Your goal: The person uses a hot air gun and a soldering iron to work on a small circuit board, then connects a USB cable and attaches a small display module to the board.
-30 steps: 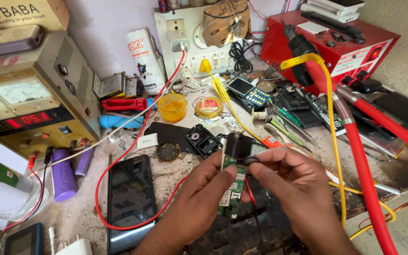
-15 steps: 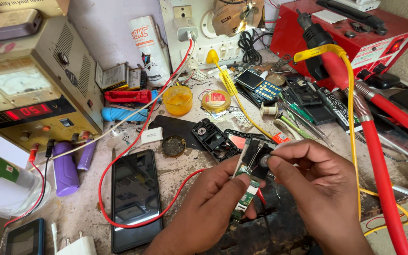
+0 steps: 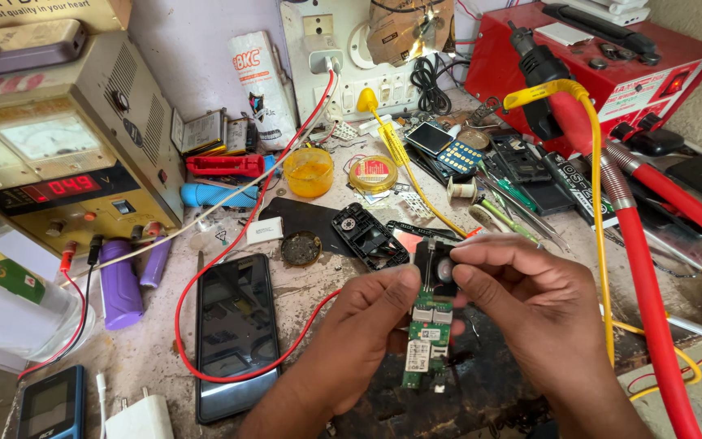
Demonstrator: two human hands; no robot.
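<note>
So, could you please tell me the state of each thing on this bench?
Green circuit board: upright, held by both hands.
Left hand: pinching the board's left edge.
Right hand: fingertips on its top.
Smartphone: flat, screen dark.
Power supply: display lit.

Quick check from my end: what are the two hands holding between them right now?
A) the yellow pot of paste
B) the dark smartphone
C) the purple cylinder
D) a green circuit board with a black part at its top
D: the left hand and the right hand pinch the green circuit board from both sides, while the dark smartphone lies flat on the bench to the left, untouched.
</note>
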